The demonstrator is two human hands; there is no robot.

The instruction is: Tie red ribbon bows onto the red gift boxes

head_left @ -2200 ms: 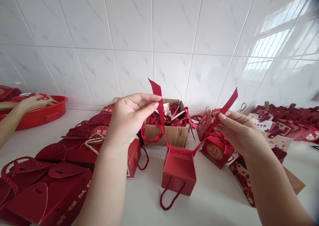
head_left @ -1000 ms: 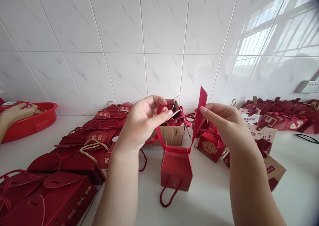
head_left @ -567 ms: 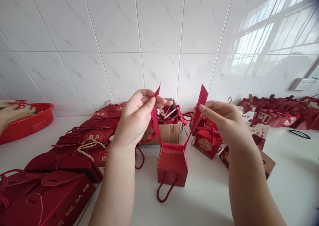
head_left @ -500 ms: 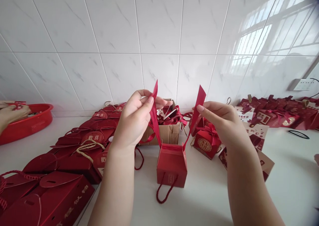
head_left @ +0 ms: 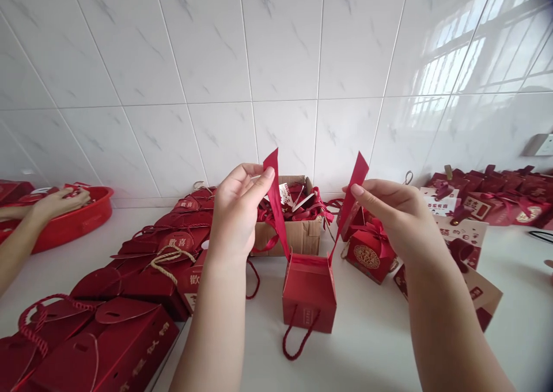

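A small red gift box (head_left: 309, 294) stands on the white table, a dark red cord handle (head_left: 295, 351) hanging down its front. From its top a red ribbon (head_left: 276, 208) rises in two tails, one to each side. My left hand (head_left: 242, 208) pinches the left tail between thumb and fingers, above and left of the box. Across from it, my right hand (head_left: 389, 208) pinches the right tail just below its slanted tip. Both tails are stretched upward in a V. Behind the box sits a cardboard carton (head_left: 309, 236) holding red ribbons and printed cards.
Rows of red boxes (head_left: 129, 334) fill the left side. A red box with a gold emblem (head_left: 367, 254) stands right of centre, beside printed cards (head_left: 464, 231). More red gift boxes (head_left: 501, 205) line the far right. At far left another person's hand (head_left: 58, 202) works over a red basin (head_left: 82, 222).
The view has swung slightly left, so everything sits further right. My left fingers have drawn closer together on the ribbon. The other person's hand shows more fully over the basin.
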